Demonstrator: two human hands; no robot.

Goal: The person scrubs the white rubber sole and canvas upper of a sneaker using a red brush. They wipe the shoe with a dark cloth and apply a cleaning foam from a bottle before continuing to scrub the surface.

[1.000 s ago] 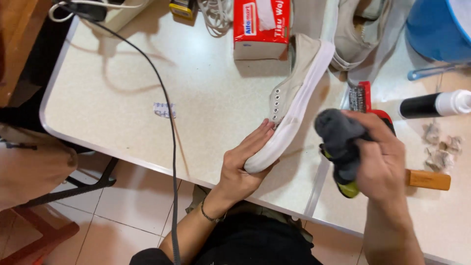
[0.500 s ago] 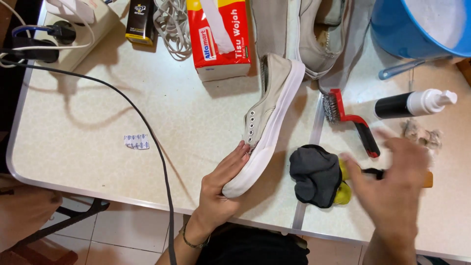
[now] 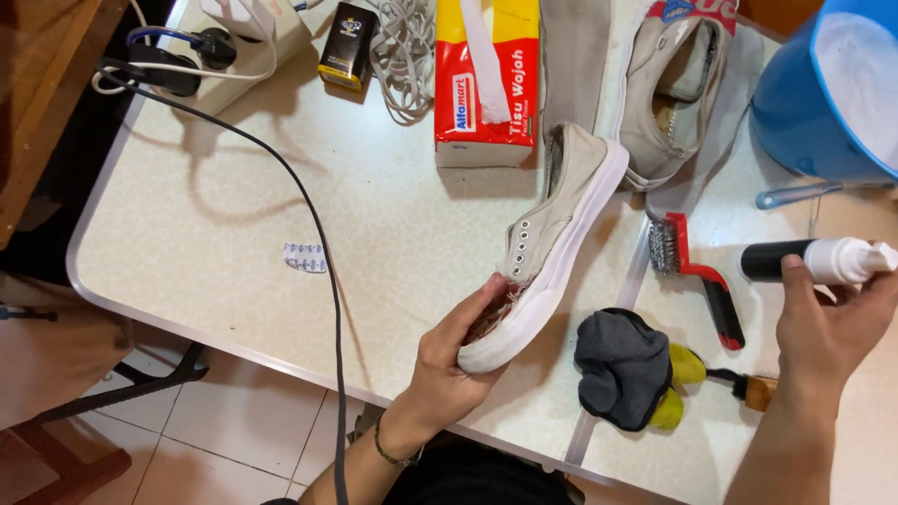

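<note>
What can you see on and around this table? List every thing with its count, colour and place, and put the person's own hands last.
shoe: 1, beige with white sole, table centre, on its side
second shoe: 1, beige, top right
tissue box: 1, red and yellow, top centre
bucket: 1, blue, top right corner
wire brush: 1, red and black, right of the shoe
pump bottle: 1, black and white, lying right
cloth: 1, dark grey, near edge
power strip: 1, white, top left
left hand: grips the shoe's toe
right hand: fingers on the pump bottle
</note>
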